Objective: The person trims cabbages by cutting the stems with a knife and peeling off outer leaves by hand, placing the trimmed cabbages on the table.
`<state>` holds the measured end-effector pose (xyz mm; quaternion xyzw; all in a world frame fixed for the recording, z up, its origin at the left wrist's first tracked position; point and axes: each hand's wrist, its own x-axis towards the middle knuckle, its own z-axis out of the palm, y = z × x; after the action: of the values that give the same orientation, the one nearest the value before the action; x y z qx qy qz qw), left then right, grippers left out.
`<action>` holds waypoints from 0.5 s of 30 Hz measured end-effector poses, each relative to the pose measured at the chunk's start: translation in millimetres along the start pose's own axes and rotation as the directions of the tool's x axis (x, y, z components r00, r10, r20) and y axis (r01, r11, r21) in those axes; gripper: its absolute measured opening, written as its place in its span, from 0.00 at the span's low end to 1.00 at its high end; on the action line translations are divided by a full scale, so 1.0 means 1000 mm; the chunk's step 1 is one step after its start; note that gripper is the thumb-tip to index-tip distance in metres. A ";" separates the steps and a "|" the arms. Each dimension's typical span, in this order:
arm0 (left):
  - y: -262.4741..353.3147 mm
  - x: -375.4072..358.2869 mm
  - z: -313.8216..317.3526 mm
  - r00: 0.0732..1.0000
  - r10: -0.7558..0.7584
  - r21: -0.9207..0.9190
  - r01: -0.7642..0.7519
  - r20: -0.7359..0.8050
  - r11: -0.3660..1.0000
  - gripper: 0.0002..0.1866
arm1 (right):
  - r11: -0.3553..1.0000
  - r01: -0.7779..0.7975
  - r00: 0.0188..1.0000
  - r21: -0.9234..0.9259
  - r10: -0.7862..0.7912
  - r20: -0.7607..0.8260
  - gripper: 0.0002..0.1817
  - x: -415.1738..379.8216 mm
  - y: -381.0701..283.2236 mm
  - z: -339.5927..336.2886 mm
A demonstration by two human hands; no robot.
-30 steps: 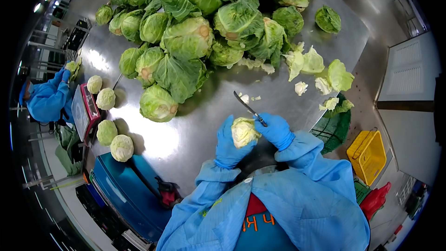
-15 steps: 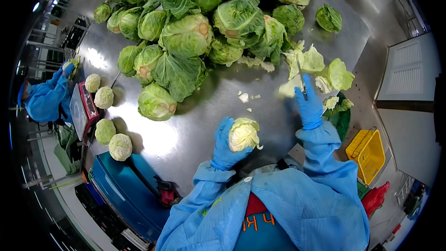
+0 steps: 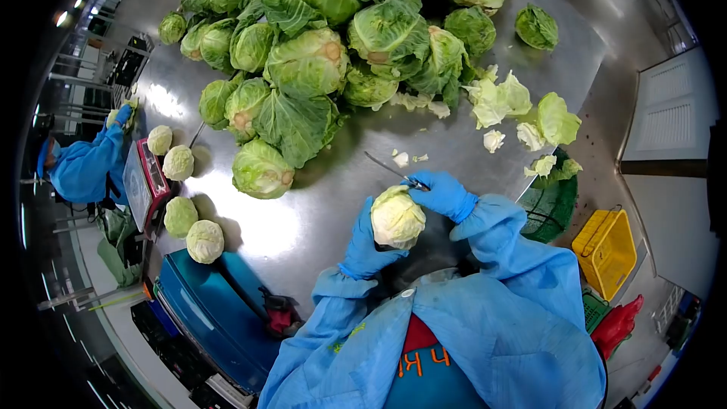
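While the left hand cups a pale trimmed cabbage from below and the side, fingers wrapped round it, the right hand is closed on the handle of a knife. Blade points up and to the left, away from the body, lying just above the head's top edge — whether steel touches leaf I cannot tell. Both hands wear blue gloves; sleeves are blue too. The cabbage is held off the steel table, close in front of the person's chest.

Further up the table sits a big heap of untrimmed green cabbages, one head lying at the near edge of the heap. To the right, loose stripped leaves are scattered near the table edge, with small pale scraps just beyond the knife tip. One lone green head lies apart at the far right.

At left, four trimmed pale heads stand round a red scale — two above it, two below. Below them sits a blue crate. Off the right edge, a green basket and a yellow basket stand on the floor.

Another person in blue works at far left, holding something green.
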<state>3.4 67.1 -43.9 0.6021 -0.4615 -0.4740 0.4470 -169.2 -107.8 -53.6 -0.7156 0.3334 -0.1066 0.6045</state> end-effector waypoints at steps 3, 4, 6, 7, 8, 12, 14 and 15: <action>0.007 0.013 0.003 0.995 0.074 0.015 -0.076 0.071 0.997 0.64 | 0.988 -0.149 0.986 0.042 0.151 -0.064 0.17 0.005 -0.050 -0.018; 0.002 0.015 0.002 0.992 0.090 0.059 -0.096 0.086 0.994 0.64 | 0.956 -0.208 0.970 0.205 0.229 -0.086 0.17 0.005 -0.065 -0.025; -0.002 0.014 0.001 0.991 0.119 0.150 -0.126 0.054 0.981 0.63 | 0.850 -0.023 0.940 0.527 0.198 -0.279 0.18 0.014 -0.048 -0.029; 0.006 0.012 0.003 0.991 0.135 0.198 -0.134 0.007 0.971 0.63 | 0.900 0.058 0.861 0.432 0.175 -0.478 0.19 0.014 -0.037 -0.039; 0.010 0.010 0.005 0.987 0.154 0.245 -0.140 -0.038 0.959 0.62 | 0.946 0.094 0.741 0.311 0.143 -0.656 0.20 0.013 -0.026 -0.048; 0.005 0.021 0.018 0.985 0.146 -0.016 -0.148 -0.090 0.989 0.59 | 0.983 -0.152 0.720 0.107 0.184 -0.669 0.29 -0.026 0.011 -0.082; 0.018 0.028 0.025 0.981 0.118 -0.143 -0.140 -0.154 0.980 0.56 | 0.993 -0.063 0.888 0.103 0.103 -0.448 0.29 -0.047 -0.004 -0.062; 0.022 0.035 0.024 0.988 0.091 -0.193 -0.113 -0.123 0.975 0.55 | 0.994 -0.018 0.944 0.112 0.054 -0.327 0.30 -0.055 -0.015 -0.052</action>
<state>-19.2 26.5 -31.3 0.5559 -0.4158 -0.4591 0.5543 -235.1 -115.2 -13.2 -0.6479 0.4363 -0.2315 0.5799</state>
